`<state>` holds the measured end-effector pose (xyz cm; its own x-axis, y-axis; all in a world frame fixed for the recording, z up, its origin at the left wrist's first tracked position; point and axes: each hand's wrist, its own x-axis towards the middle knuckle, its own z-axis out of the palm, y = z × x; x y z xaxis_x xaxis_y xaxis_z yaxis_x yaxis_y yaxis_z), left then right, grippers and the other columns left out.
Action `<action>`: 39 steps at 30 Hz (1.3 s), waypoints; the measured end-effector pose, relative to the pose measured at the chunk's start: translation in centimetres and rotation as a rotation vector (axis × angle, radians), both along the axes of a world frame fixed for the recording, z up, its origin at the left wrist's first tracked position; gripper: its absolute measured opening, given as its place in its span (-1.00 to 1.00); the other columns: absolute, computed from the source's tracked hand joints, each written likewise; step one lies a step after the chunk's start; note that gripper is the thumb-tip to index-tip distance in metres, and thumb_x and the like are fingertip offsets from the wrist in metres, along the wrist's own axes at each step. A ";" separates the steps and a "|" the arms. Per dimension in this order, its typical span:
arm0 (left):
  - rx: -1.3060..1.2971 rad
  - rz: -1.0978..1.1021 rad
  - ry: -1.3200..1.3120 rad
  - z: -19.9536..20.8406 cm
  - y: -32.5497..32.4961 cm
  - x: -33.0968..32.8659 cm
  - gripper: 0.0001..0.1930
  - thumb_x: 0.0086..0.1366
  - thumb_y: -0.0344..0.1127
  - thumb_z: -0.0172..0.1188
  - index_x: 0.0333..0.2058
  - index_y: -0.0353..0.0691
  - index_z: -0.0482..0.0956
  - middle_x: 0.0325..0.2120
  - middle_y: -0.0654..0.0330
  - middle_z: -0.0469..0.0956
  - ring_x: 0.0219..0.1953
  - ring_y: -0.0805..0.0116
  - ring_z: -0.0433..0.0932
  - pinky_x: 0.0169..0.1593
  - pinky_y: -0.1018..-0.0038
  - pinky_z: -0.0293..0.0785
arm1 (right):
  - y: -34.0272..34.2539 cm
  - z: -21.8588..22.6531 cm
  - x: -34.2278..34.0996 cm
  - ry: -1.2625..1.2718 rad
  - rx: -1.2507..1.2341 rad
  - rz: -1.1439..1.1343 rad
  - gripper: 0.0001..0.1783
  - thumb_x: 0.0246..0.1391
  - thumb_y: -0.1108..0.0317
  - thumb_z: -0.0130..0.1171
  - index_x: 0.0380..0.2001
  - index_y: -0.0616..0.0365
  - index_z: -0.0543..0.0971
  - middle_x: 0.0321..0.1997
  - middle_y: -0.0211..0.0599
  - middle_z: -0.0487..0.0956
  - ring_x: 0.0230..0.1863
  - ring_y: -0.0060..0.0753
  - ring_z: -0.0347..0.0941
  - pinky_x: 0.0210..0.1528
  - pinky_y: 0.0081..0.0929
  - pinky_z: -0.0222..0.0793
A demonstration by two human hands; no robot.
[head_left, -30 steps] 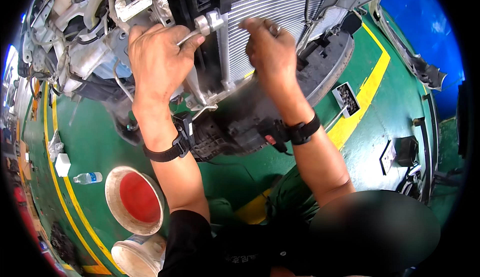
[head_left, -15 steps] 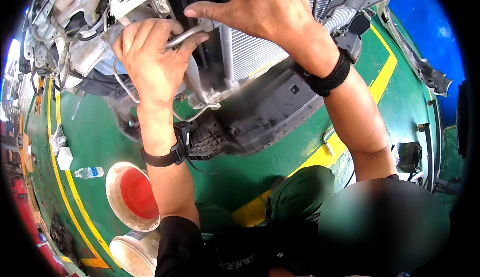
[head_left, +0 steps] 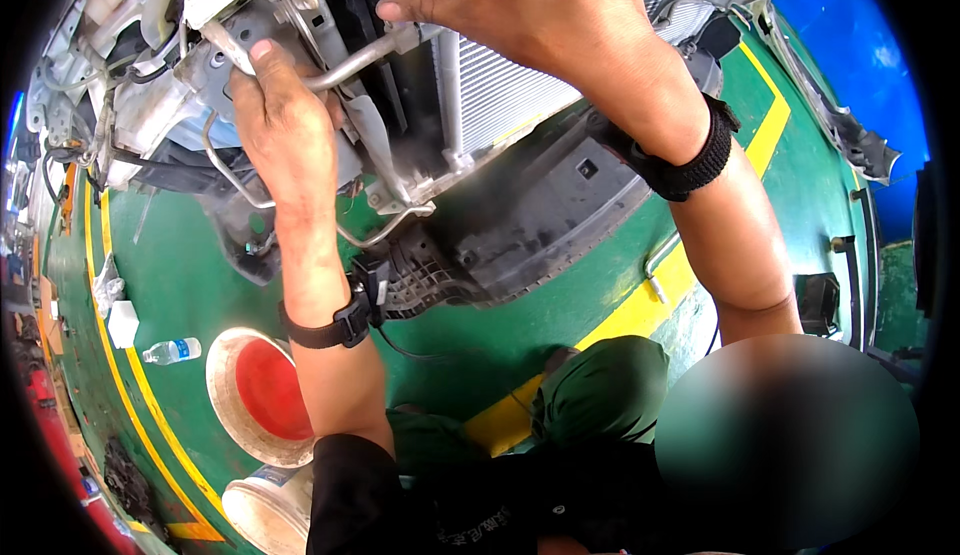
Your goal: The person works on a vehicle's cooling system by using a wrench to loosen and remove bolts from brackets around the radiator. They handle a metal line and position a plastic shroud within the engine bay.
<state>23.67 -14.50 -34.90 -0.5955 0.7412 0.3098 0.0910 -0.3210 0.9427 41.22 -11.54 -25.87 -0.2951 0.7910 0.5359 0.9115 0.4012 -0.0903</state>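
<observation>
Right, the left hand (head_left: 285,130) has its fingers curled round the silver pipe (head_left: 365,60), left of the radiator (head_left: 510,95); the right hand (head_left: 560,20) is at its right end, grip impossible to tell

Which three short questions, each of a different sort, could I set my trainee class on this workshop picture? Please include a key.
1. Multiple choice: what is the person's left hand gripping?
A) a hammer
B) a metal pipe
C) a cloth

2. True or false: the clear bottle is lying on its side.

3. Fill in the blank: the bucket with red showing inside is on the person's ____ side.

Key: 1. B; 2. true; 3. left
</observation>
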 end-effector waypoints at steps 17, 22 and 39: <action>0.015 0.307 0.227 0.2 1.2 1.5 -0.52 0.48 -0.14 -0.15 -0.35 -0.61 0.39 -0.42 -0.33 0.47 -0.33 -0.22 0.43 -0.16 0.08 0.32 | 0.7 -1.2 -0.2 0.228 0.204 0.220 -0.23 -0.19 0.09 0.55 -0.15 0.33 0.28 -0.44 0.08 0.56 -0.35 0.09 0.59 -0.28 -0.15 0.53; 0.026 0.327 0.154 -1.6 1.8 1.1 -0.54 0.50 -0.17 -0.14 -0.38 -0.57 0.37 -0.47 -0.24 0.45 -0.39 -0.15 0.41 -0.22 0.10 0.32 | -0.2 0.7 0.4 0.343 -0.042 0.326 -0.24 -0.16 0.08 0.55 -0.14 0.35 0.29 -0.43 0.06 0.55 -0.36 0.06 0.59 -0.29 -0.14 0.52; 0.126 0.511 0.499 -1.9 2.9 0.7 -0.40 0.45 -0.03 -0.16 -0.35 -0.70 0.38 -0.34 -0.40 0.43 -0.27 -0.20 0.43 -0.11 0.11 0.36 | 1.9 -1.4 0.4 0.216 0.260 0.404 -0.38 -0.17 0.03 0.55 -0.32 0.30 0.44 -0.48 -0.01 0.58 -0.38 0.02 0.60 -0.30 -0.20 0.52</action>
